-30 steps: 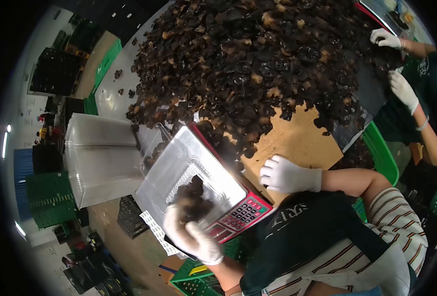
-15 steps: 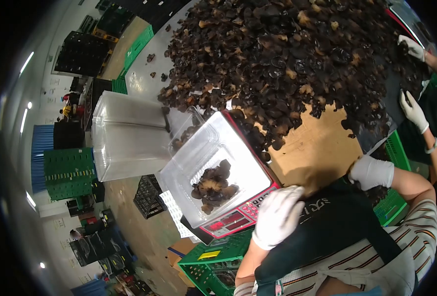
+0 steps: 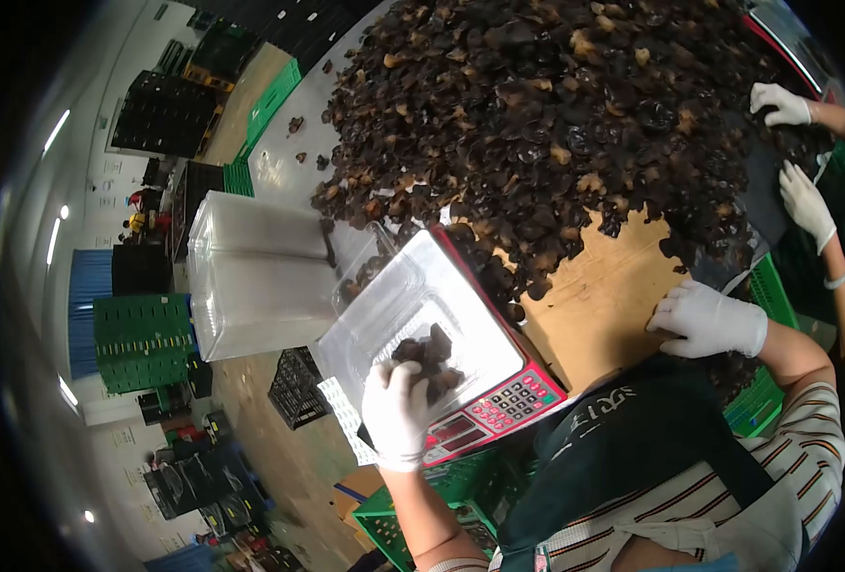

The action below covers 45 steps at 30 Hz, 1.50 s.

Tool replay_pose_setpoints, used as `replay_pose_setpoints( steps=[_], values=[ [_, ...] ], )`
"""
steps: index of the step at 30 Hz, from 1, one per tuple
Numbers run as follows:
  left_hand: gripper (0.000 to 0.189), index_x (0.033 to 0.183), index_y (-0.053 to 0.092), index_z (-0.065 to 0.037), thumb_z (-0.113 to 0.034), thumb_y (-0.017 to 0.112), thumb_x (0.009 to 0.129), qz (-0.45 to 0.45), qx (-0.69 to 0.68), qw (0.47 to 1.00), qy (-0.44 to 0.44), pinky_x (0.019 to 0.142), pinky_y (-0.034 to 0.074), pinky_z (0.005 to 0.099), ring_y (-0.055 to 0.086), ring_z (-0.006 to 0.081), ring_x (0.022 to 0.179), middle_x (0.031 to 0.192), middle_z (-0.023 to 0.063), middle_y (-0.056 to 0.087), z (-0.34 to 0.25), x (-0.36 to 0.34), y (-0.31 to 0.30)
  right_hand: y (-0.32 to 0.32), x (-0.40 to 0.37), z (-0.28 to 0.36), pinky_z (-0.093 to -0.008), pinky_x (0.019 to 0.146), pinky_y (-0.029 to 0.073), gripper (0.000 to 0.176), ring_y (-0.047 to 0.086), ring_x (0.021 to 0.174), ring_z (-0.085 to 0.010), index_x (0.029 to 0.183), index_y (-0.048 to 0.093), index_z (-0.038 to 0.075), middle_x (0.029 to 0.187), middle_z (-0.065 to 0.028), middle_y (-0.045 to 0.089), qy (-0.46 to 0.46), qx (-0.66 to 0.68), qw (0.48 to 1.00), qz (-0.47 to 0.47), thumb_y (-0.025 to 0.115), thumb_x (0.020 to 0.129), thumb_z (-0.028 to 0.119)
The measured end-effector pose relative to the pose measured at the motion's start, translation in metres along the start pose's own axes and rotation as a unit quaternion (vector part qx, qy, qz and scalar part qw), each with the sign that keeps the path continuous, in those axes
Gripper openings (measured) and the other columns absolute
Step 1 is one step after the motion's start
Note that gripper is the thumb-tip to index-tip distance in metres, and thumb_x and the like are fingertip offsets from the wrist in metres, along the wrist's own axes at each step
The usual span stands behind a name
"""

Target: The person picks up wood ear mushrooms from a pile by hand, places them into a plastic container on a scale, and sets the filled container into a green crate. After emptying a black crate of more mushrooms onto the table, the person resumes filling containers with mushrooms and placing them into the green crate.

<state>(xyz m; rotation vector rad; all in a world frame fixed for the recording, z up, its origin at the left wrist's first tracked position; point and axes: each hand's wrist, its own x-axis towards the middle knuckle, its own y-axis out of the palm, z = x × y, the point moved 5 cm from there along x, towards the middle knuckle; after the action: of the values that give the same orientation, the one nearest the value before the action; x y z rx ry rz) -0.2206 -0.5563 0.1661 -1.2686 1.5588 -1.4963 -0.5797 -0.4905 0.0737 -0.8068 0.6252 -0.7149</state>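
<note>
A clear plastic tray (image 3: pixel 398 300) sits on a red-trimmed weighing scale (image 3: pixel 487 324), with a small heap of black wood ear mushrooms (image 3: pixel 434 345) inside. My gloved left hand (image 3: pixel 398 410) reaches over the tray's near left part, fingers curled beside the mushrooms. What lies between those fingers is hidden. My gloved right hand (image 3: pixel 710 322) rests at the right edge of a brown cardboard sheet (image 3: pixel 599 300). Its fingers are loosely bent and apart, with nothing seen in them. A large mushroom pile (image 3: pixel 556 124) covers the table beyond.
Stacked clear plastic trays (image 3: pixel 260 276) stand left of the scale. Green crates (image 3: pixel 384 520) are below the table edge, and a black crate (image 3: pixel 296 386) is on the floor. At the right, a co-worker's gloved hands (image 3: pixel 808 205) are near the pile.
My left hand has moved left from beside the scale's keypad to over the tray, covering part of the mushrooms. My right hand has shifted slightly onto the cardboard's edge.
</note>
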Motion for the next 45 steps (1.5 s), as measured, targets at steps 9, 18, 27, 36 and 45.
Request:
replay_pose_setpoints(
  steps=[9,18,27,36,45],
  values=[
    [0.018,0.103,0.053,-0.002,0.003,0.059,0.087,-0.154,-0.172,0.954,-0.191,0.077,0.044,0.0232,0.053,0.0095,0.084,0.096,0.0041,0.057,0.041,-0.038,-0.006,-0.014,-0.024,-0.021,-0.0397,0.081,0.044,0.025,0.06,0.082,-0.0307,0.095,0.066,0.007,0.082,-0.0117,0.065,0.064,0.06,0.995,-0.057,0.063,0.077,0.025],
    [0.021,0.102,0.053,-0.004,0.005,0.059,0.084,-0.255,-0.485,0.791,-0.27,0.073,0.049,0.0277,0.054,0.0145,0.083,0.105,0.0066,0.055,0.031,-0.037,-0.014,-0.02,-0.025,-0.024,-0.0403,0.08,0.045,0.023,0.059,0.083,-0.0315,0.095,0.066,0.007,0.082,-0.012,0.063,0.073,0.085,0.991,-0.068,0.063,0.078,0.022],
    [0.03,0.095,0.057,-0.004,0.001,0.076,0.072,-0.055,-0.675,0.696,-0.239,0.083,0.047,0.0305,0.056,0.0175,0.094,0.099,0.009,0.06,-0.054,-0.041,0.042,-0.026,0.056,0.053,-0.0341,0.088,0.047,0.043,0.06,0.1,-0.0262,0.117,0.056,0.002,0.115,-0.0137,0.062,-0.109,0.322,0.922,-0.187,0.07,0.079,0.016],
    [0.034,0.098,0.055,-0.003,-0.006,0.078,0.073,-0.017,-0.803,0.553,-0.221,0.081,0.049,0.0307,0.055,0.0173,0.097,0.098,0.008,0.057,-0.075,-0.053,0.075,0.004,0.094,0.089,-0.0264,0.086,0.046,0.039,0.058,0.097,-0.0123,0.116,0.055,-0.004,0.105,-0.0111,0.064,-0.007,0.612,0.791,0.01,0.067,0.083,0.012],
    [0.026,0.105,0.053,-0.001,-0.003,0.067,0.083,0.003,-0.899,0.381,-0.215,0.081,0.056,0.0347,0.059,0.0226,0.101,0.106,0.0129,0.059,-0.074,-0.065,0.078,0.02,0.098,0.099,-0.0253,0.085,0.047,0.045,0.057,0.095,-0.01,0.126,0.05,-0.003,0.109,-0.0071,0.06,0.062,0.652,0.753,0.071,0.064,0.086,0.014]
  ],
)
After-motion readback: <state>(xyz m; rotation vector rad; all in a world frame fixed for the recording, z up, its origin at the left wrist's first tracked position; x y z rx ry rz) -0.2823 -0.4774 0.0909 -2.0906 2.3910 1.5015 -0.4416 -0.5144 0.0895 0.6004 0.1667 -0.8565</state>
